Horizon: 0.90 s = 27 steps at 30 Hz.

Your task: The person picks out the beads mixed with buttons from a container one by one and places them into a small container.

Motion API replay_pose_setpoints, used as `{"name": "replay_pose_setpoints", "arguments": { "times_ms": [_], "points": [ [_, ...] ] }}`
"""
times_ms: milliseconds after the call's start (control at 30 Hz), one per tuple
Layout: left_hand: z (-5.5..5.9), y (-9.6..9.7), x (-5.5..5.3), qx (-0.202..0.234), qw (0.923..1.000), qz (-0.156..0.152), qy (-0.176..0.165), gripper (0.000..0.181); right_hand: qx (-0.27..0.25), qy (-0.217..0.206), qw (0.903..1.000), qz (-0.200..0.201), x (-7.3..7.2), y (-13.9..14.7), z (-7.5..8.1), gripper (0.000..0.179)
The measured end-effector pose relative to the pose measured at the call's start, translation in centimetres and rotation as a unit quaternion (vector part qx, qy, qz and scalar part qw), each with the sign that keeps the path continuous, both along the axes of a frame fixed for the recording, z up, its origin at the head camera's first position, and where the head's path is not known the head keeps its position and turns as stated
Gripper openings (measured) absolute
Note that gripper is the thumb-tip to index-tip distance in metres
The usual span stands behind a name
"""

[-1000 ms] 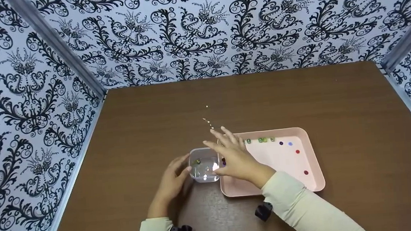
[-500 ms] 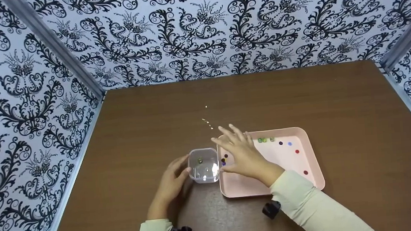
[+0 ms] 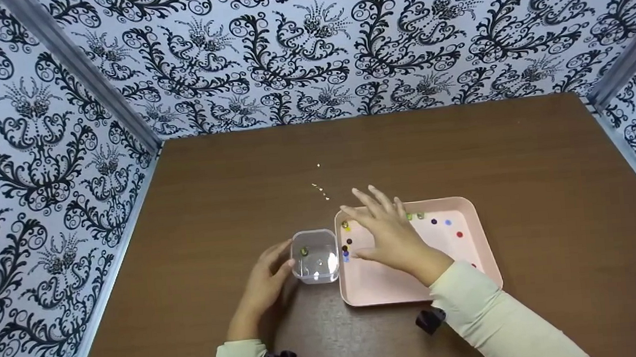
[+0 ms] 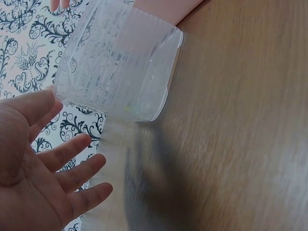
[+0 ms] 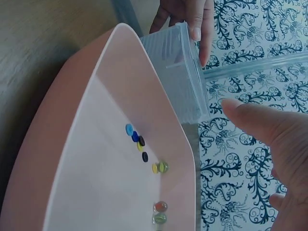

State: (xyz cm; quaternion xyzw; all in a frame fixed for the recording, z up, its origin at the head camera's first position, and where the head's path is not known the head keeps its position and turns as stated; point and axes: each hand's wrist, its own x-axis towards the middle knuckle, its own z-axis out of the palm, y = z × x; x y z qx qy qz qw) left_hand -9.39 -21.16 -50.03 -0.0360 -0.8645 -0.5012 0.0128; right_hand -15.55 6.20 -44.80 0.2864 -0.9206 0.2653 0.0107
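In the head view my left hand [image 3: 266, 282] stands at the left side of a small clear plastic container [image 3: 315, 278]. Thumb and index fingertips touch its wall; in the left wrist view the other fingers [image 4: 79, 173] are spread apart. One greenish glass marble [image 3: 304, 251] lies inside the container. My right hand [image 3: 395, 240] hovers over a pink tray [image 3: 381, 294], fingers stretched and thumb apart, with nothing seen in its grasp. Along the tray's left side lie several small buttons [image 5: 145, 157] in black, blue and yellow. Glass marbles [image 5: 160, 218] sit along the far side, partly hidden by the hand.
Red, light blue and dark buttons [image 3: 459, 234] lie on the tray's right part. The container stands against the tray's left edge on a brown wooden table [image 3: 227, 180]. Small pale flecks [image 3: 320, 189] mark the table behind. Patterned walls [image 3: 308, 49] rise around it.
My right hand has moved right, away from the container and over the tray, uncovering the buttons and a marble at the tray's left. The marble in the container has rolled slightly. My left hand stays put.
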Motion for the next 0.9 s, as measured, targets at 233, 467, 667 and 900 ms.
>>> {"name": "replay_pose_setpoints", "arguments": {
  "times_ms": [233,467,667,900],
  "points": [
    [-0.3,-0.1,0.0,0.001,0.9999,-0.009,0.012,0.040,0.011,0.001,0.9999,-0.012,0.0,0.7,0.1,0.083],
    [-0.2,-0.1,-0.1,0.002,0.9997,-0.013,0.021,0.040,0.005,-0.001,0.9995,-0.030,-0.1,1.3,0.3,0.082],
    [-0.2,-0.1,0.0,-0.005,0.9998,-0.008,0.016,0.039,0.001,0.002,0.9993,-0.037,-0.3,1.8,0.4,0.082],
    [-0.3,-0.1,-0.1,-0.005,0.9999,-0.004,0.011,0.040,0.004,-0.001,0.9989,-0.046,-0.3,2.5,0.5,0.081]
  ]
}}
